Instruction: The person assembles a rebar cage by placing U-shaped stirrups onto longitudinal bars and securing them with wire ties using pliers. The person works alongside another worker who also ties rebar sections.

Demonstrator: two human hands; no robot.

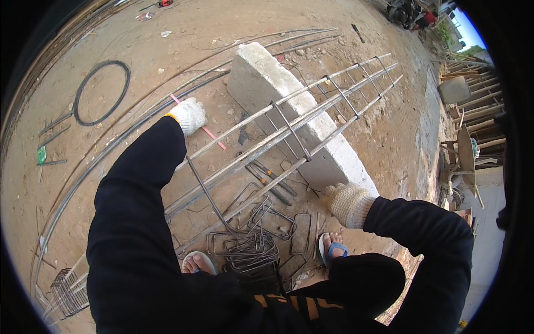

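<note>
Seen from above through a wide round lens, a person in black sleeves and knitted work gloves is at work over bare brown earth. The left hand (pixel 191 116), in white knit, is closed around a thin pink stick (pixel 214 138) that pokes out at both ends of the fist, its lower end meeting the left-hand bar of a long steel rebar cage (pixel 289 131) in this view. The cage slants from the lower left to the upper right, resting across a long pale concrete block (pixel 261 72), its rectangular stirrups spaced along the bars. The right hand (pixel 350 206), in a cream glove, is curled beside the near end of the block; from this angle one cannot tell whether it grips anything or touches the concrete. Beneath the cage lie hand tools with orange on their handles (pixel 271 182), and nearer the person's sandaled feet (pixel 335 245) is a tangled heap of loose stirrups (pixel 253 247). Farther left, a black ring of coiled line (pixel 129 75) lies on the ground, and at the right edge a wheelbarrow (pixel 466 147) stands near stacked poles (pixel 484 100)
</note>
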